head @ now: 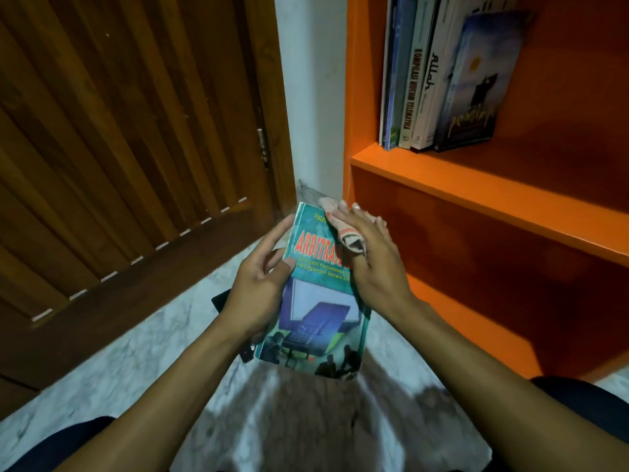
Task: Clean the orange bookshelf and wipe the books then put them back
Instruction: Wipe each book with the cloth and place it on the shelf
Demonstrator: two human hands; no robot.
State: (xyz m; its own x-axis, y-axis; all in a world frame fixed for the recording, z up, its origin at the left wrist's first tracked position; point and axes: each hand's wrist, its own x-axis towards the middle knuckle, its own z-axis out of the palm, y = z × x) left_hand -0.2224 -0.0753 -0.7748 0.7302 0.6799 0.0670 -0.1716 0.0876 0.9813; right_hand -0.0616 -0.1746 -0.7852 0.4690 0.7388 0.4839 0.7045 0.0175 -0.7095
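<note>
From the head camera, the left hand (262, 284) grips the left edge of a green book (316, 301) held over the marble floor (119, 352), fingers curled behind and thumb on the cover. The right hand (377, 264) presses a pinkish cloth (343, 226) flat on the cover's top right, fingers nearly straight. More books (439, 76) stand on the orange bookshelf (510, 202) to the right.

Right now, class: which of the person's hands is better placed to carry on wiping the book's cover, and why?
The right hand: it presses the cloth flat on the green book's cover. The left hand grips the book's edge, steadying it.
</note>
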